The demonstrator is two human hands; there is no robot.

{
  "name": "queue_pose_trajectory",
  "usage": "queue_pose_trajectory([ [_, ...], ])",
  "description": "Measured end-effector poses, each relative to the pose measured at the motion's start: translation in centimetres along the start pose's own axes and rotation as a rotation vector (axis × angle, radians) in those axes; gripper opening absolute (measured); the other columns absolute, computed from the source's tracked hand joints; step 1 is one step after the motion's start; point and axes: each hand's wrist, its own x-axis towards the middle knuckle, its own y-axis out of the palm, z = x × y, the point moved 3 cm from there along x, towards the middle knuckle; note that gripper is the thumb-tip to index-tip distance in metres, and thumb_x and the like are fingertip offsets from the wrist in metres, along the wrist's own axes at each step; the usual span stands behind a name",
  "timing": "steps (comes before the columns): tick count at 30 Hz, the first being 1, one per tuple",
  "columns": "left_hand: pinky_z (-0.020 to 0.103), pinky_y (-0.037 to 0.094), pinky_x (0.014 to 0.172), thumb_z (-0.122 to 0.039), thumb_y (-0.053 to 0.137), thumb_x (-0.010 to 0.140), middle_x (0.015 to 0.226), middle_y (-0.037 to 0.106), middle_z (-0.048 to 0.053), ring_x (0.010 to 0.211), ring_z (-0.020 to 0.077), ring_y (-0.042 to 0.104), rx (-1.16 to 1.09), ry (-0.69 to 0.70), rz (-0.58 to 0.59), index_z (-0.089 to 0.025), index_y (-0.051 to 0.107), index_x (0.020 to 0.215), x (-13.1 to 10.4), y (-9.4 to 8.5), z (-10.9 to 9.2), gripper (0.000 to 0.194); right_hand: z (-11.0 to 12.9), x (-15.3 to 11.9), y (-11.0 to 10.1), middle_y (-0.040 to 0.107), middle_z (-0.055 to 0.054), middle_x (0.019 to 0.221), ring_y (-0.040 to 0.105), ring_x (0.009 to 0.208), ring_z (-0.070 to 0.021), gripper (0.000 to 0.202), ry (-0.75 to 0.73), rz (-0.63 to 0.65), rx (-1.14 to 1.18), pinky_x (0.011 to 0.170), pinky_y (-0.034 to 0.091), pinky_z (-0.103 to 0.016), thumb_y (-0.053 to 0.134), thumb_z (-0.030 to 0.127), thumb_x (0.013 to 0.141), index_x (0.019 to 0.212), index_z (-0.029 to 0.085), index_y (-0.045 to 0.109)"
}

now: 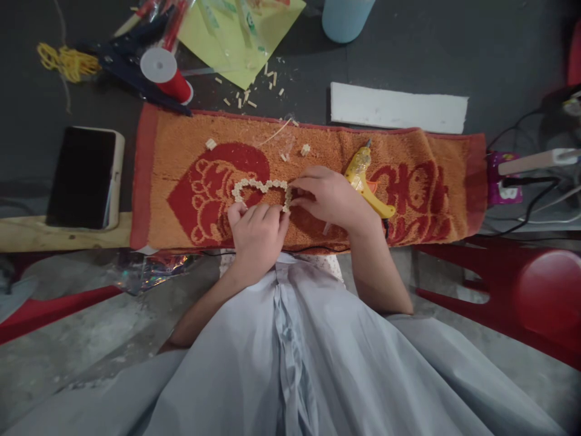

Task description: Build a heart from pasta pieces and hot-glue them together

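Observation:
A heart-shaped outline (pixel 264 186) made of small pale pieces lies on an orange towel (pixel 313 136) with red patterns. My left hand (pixel 258 233) has its fingers curled over the lower left part of the outline, hiding that stretch. At the outline's right side, the fingertips of my right hand (pixel 329 197) are closed together on its edge. Just right of that hand rests a yellow glue gun (pixel 367 181), its nozzle toward the far side. Beyond the outline sit small clusters of pale pieces (pixel 305 149) and a thin strand (pixel 275 133).
Left of the towel lies a phone (pixel 84 178). Behind it are a red thread spool (pixel 169 77), dark-handled pliers (pixel 120 66) and yellow cord (pixel 68 60). Pale bits (pixel 246 95) scatter near a yellow sheet (pixel 245 63). A white strip (pixel 398 108) and a blue container (pixel 345 21) stand farther right.

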Motion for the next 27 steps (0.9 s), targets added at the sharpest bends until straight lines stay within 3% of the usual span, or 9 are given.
queue_pose_trajectory([
  [18, 0.041, 0.033, 0.086, -0.029, 0.058, 0.097, 0.069, 0.065, 0.001, 0.069, 0.0202, 0.059, -0.035, -0.043, 0.03, -0.02, 0.066, 0.079, -0.02, 0.06, -0.04, 0.021, -0.08, -0.06, -0.05, 0.07, -0.009, 0.096, 0.062, 0.097, -0.0259, 0.018, 0.011, -0.006, 0.007, 0.09, 0.05, -0.038, 0.062, 0.019, 0.088, 0.102, 0.02, 0.074],
  [27, 0.041, 0.032, 0.086, -0.032, 0.057, 0.098, 0.072, 0.068, 0.003, 0.072, 0.0213, 0.061, -0.037, -0.047, 0.023, -0.019, 0.069, 0.085, -0.13, -0.02, 0.06, 0.021, -0.04, 0.01, -0.09, 0.069, -0.01, 0.094, 0.061, 0.094, -0.026, 0.017, -0.008, -0.009, 0.004, 0.087, 0.048, -0.037, 0.061, 0.02, 0.089, 0.099, 0.016, 0.074],
])
